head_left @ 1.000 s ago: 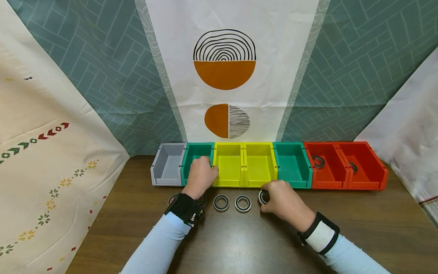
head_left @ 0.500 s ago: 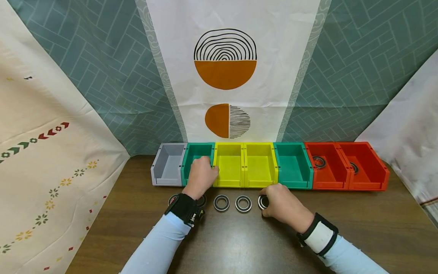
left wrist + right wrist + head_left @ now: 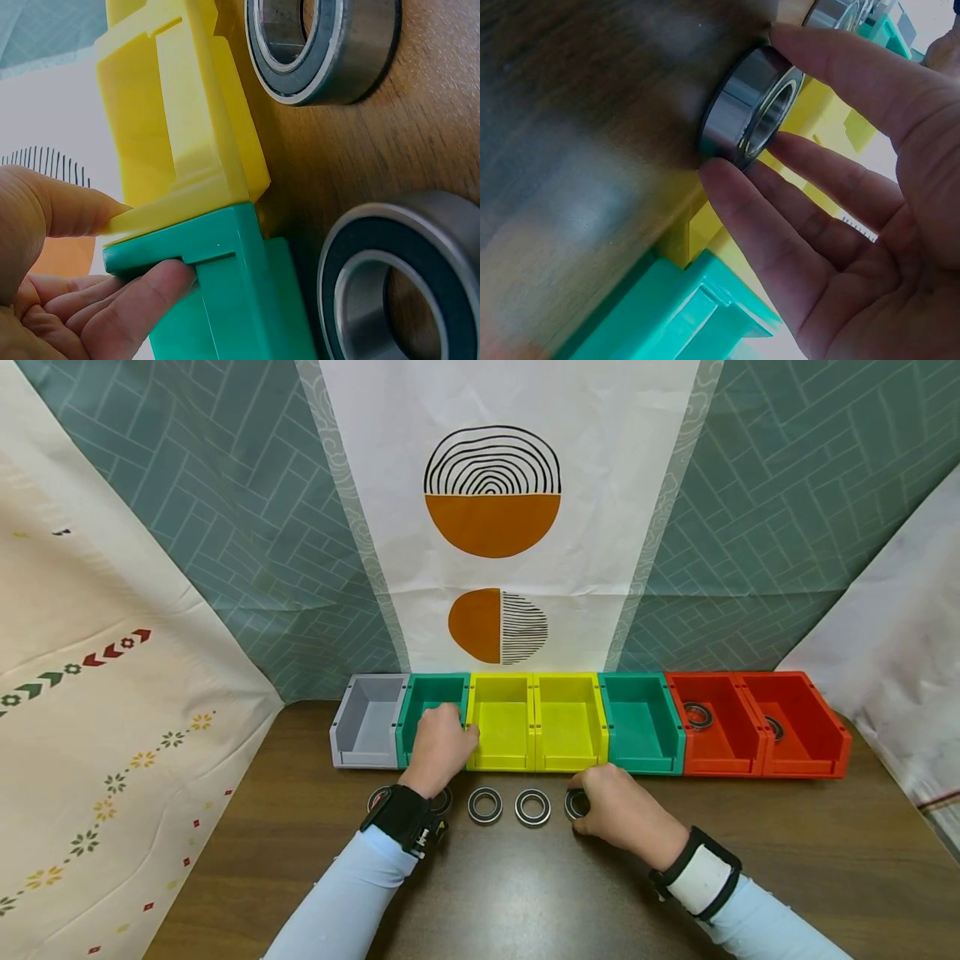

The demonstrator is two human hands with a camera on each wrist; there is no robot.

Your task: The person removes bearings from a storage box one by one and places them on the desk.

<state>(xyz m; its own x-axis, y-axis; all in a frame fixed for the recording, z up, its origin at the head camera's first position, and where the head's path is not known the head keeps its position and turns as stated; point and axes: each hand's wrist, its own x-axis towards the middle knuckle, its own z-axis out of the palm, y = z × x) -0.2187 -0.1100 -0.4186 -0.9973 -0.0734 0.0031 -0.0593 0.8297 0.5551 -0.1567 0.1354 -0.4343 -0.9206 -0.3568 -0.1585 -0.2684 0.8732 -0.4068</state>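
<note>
My left hand (image 3: 440, 743) is at the wall between the left green bin (image 3: 423, 689) and the yellow bin (image 3: 501, 718). In the left wrist view its thumb lies on the yellow side and its fingers on the green side, pinching the adjoining walls. In front of the right yellow bin (image 3: 572, 722), my right hand (image 3: 626, 810) holds a ball bearing (image 3: 739, 105) at the tabletop, thumb on one side and fingers on the other. Two bearings, a middle one (image 3: 485, 806) and a right one (image 3: 532, 808), lie flat to its left. My left wrist partly hides two more bearings.
The row of bins also has a grey bin (image 3: 367, 722) at the left end, a second green bin (image 3: 643, 722), and two red bins at the right. One bearing (image 3: 698, 716) sits in the left red bin and another (image 3: 774, 727) in the right one. Curtains hang behind.
The bearing in my right hand was tilted up a second ago and now lies flat on the table. That hand has lowered slightly. My left hand has stayed put.
</note>
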